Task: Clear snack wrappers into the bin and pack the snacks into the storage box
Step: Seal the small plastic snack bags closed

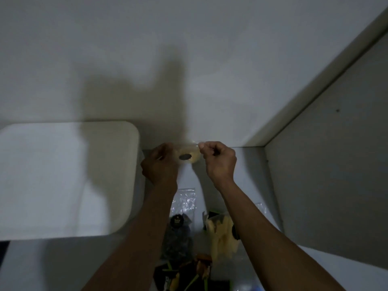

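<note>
Left hand (160, 164) and right hand (218, 161) pinch clear snack packet (187, 155) between them, beside white box (63, 179).

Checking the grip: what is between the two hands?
Head view: a small clear snack packet with a dark label, pinched between left hand and right hand.

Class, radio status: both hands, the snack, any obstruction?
Left hand and right hand pinch clear snack packet between them. White box at left. More snack packets below. No obstruction.
</note>
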A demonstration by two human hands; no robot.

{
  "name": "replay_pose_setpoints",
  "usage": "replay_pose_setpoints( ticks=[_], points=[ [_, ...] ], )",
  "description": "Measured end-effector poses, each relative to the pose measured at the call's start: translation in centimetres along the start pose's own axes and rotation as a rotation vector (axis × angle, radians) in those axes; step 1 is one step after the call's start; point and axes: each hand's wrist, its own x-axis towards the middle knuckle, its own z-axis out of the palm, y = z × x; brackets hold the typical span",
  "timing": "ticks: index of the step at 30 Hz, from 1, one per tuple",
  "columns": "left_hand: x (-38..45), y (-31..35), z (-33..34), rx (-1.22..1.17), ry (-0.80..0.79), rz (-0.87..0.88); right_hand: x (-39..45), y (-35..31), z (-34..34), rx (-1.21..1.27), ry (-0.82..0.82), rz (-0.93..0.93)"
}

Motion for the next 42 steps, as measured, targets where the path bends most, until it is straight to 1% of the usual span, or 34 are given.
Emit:
replay_pose_setpoints(
  ticks=[3,10,13,16,19,24,28,31,34,36,38,40,42],
  points=[
    [1.1,0.2,1.0,0.004,0.019,-0.002,1.1,-0.1,0.8,0.003,0.013,0.000],
    [2.5,0.6,2.2,-0.044,-0.016,-0.001,1.5,-1.4,1.4,0.018,0.053,0.005],
    [1.8,0.9,1.9,0.017,-0.031,0.016,1.1,-1.5,1.2,0.015,0.072,0.017],
    [0.1,1.5,0.7,0.022,-0.037,0.016,-0.4,-1.5,0.5,0.007,0.083,0.035],
    [-2.7,2.3,-1.7,0.123,-0.074,0.055,-3.1,-1.3,-0.6,0.009,0.075,0.053],
    [-7.7,1.8,-8.3,0.206,-0.283,0.204,-10.2,-0.5,-2.5,-0.015,0.071,0.069],
    [-10.7,-0.6,-15.6,0.251,-0.400,0.156,-17.4,0.7,-3.0,-0.075,0.056,0.072],
    [-10.9,-3.2,-22.0,0.355,-0.361,0.165,-22.9,2.0,-2.3,-0.156,-0.003,0.065],
    [-9.5,-5.7,-27.7,0.404,-0.232,0.161,-27.4,3.9,-0.9,-0.217,-0.134,0.071],
    [-8.2,-7.5,-30.5,0.500,-0.167,0.141,-29.8,4.9,0.2,-0.257,-0.196,0.077],
    [-7.0,-9.4,-32.3,0.635,-0.188,0.091,-31.7,6.1,1.1,-0.310,-0.256,0.075],
    [-6.2,-10.8,-33.0,0.716,-0.252,0.024,-33.1,6.6,2.1,-0.347,-0.339,0.105],
    [-6.2,-11.4,-33.0,0.817,-0.317,0.000,-34.1,7.0,3.0,-0.332,-0.419,0.151]
  ],
)
